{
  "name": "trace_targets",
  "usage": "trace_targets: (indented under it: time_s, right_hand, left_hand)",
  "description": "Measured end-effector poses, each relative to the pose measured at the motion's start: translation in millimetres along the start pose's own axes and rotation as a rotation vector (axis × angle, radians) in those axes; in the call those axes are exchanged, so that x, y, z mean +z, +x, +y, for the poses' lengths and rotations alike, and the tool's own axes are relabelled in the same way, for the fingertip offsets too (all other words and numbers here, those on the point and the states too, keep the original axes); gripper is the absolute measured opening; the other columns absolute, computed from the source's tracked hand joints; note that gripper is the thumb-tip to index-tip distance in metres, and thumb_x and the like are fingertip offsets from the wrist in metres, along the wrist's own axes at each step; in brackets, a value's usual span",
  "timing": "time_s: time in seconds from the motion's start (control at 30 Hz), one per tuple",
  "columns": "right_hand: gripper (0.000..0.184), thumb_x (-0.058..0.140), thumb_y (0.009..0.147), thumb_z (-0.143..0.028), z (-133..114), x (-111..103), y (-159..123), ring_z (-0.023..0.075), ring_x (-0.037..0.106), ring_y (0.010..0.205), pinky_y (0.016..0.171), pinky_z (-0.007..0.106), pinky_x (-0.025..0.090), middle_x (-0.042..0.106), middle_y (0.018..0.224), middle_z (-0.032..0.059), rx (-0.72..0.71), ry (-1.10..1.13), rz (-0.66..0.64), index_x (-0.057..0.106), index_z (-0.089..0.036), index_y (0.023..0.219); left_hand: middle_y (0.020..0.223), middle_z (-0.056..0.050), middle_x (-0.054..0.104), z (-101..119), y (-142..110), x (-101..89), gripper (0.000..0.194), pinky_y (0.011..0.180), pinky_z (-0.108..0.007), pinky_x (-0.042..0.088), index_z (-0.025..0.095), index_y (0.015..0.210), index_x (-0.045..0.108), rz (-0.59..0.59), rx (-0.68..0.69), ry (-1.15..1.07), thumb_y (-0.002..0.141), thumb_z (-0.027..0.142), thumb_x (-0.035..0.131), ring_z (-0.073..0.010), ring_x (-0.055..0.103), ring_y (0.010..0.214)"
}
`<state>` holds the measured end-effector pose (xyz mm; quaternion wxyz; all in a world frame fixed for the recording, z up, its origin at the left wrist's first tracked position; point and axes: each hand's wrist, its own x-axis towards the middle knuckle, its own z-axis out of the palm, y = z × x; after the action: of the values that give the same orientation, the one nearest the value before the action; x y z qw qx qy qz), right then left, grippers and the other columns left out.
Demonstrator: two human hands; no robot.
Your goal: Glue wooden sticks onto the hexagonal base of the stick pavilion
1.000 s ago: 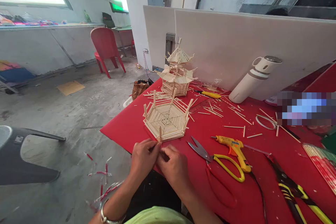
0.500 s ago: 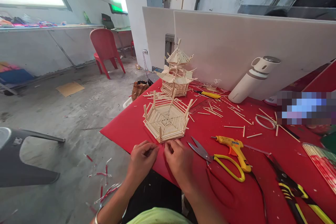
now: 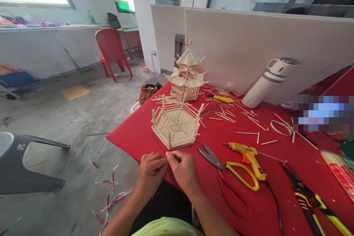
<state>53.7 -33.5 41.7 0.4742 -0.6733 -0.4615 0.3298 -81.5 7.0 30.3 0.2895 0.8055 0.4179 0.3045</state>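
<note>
Pinching over red table [image 3: 138, 132]: left hand [image 3: 151, 172], right hand [image 3: 184, 169], contents unclear; grey floor [image 3: 103, 99] alongside, red chair [image 3: 108, 42] beyond.

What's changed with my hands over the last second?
Your left hand and right hand drew apart, then came back together; anything between the fingers is too small to make out. The stick platform, stick tower, scissors and glue gun stayed put.

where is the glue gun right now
In the head view, the glue gun lies on the red tabletop, right of the person's right hand, between the scissors and the black-and-yellow pliers.
</note>
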Motion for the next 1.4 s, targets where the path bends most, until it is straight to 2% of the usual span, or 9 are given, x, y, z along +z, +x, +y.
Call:
trace_targets:
  time_s: [0.2,0.37,0.5,0.7,0.83,0.93,1.07,1.2,1.4]
  right_hand:
    - [0.016,0.068,0.085,-0.032,0.0,2.3,-20.7,0.0126,0.059,0.060,0.055,0.022,0.038,0.070,0.068,-0.0005,-0.053,0.007,-0.009,0.077,-0.022,0.076]
    - [0.015,0.076,0.081,-0.025,-3.7,1.9,-37.8,0.0125,0.057,0.065,0.063,0.024,0.037,0.068,0.067,-0.0022,-0.290,-0.175,-0.016,0.072,-0.023,0.067]
    - [0.024,0.081,0.077,-0.032,-1.2,-3.0,-43.2,0.0124,0.054,0.062,0.062,0.024,0.036,0.064,0.061,-0.0032,-0.312,-0.217,0.019,0.066,-0.022,0.061]
    - [0.025,0.063,0.092,-0.039,-6.4,3.0,-47.0,0.0118,0.061,0.065,0.063,0.021,0.042,0.069,0.070,-0.0016,-0.293,-0.117,-0.143,0.071,-0.024,0.075]
    - [0.024,0.051,0.097,-0.029,-17.2,9.6,-54.4,0.0141,0.067,0.075,0.072,0.021,0.047,0.074,0.083,0.0010,-0.525,-0.125,-0.312,0.073,-0.025,0.090]
    - [0.030,0.043,0.096,-0.019,-21.5,1.3,-55.3,0.0146,0.069,0.083,0.077,0.021,0.048,0.075,0.092,0.0027,-0.598,-0.172,-0.272,0.072,-0.025,0.102]
    - [0.027,0.050,0.094,-0.021,-14.0,-19.9,-43.7,0.0155,0.070,0.082,0.071,0.022,0.047,0.075,0.100,0.0039,-0.389,-0.332,-0.066,0.070,-0.026,0.111]
    - [0.018,0.068,0.087,-0.039,-1.0,-22.8,-21.4,0.0184,0.069,0.066,0.059,0.025,0.041,0.076,0.077,0.0017,-0.102,-0.501,0.094,0.074,-0.026,0.097]
    - [0.014,0.066,0.086,-0.035,-0.4,-2.1,6.1,0.0205,0.070,0.066,0.057,0.027,0.034,0.076,0.072,0.0027,-0.027,-0.614,0.123,0.076,-0.026,0.085]
  left_hand:
    - [0.059,0.001,0.048,16.6,11.5,-22.9,0.045,0.052,-0.024,0.033,0.015,0.062,0.067,-0.115,-0.347,-0.393,0.087,0.051,0.055,-0.0118,0.043,0.056]
    - [0.054,0.003,0.046,25.9,14.5,-19.6,0.042,0.048,-0.021,0.030,0.013,0.054,0.066,-0.190,-0.569,-0.725,0.066,0.052,0.077,-0.0092,0.038,0.053]
    - [0.057,0.000,0.054,14.9,4.1,-28.5,0.027,0.052,-0.022,0.037,0.015,0.057,0.074,-0.017,-0.563,-0.683,0.056,0.040,0.085,-0.0114,0.047,0.057]
    - [0.055,0.001,0.051,4.0,-13.9,-50.5,0.035,0.051,-0.023,0.036,0.017,0.055,0.070,0.000,-0.444,-0.414,0.065,0.049,0.080,-0.0110,0.043,0.054]
    - [0.059,-0.003,0.056,8.3,-22.7,-45.0,0.061,0.046,-0.025,0.037,0.019,0.089,0.076,-0.287,-0.490,-0.586,0.086,0.070,0.044,-0.0134,0.044,0.051]
    - [0.061,-0.006,0.060,5.2,-22.9,-44.9,0.073,0.053,-0.029,0.044,0.018,0.080,0.075,-0.503,-0.449,-0.703,0.086,0.076,0.032,-0.0171,0.051,0.056]
    - [0.056,-0.001,0.053,-7.3,-12.6,-69.0,0.047,0.053,-0.025,0.040,0.017,0.064,0.070,-0.442,-0.324,-0.505,0.081,0.060,0.063,-0.0128,0.044,0.054]
    - [0.079,-0.007,0.065,-14.7,-5.2,-88.6,0.029,0.054,-0.023,0.042,0.018,0.068,0.076,-0.267,-0.226,-0.250,0.077,0.046,0.071,-0.0139,0.052,0.063]
    - [0.079,-0.007,0.069,-11.5,3.2,-61.7,0.026,0.055,-0.024,0.042,0.018,0.075,0.077,-0.068,-0.204,-0.151,0.083,0.039,0.064,-0.0143,0.057,0.064]
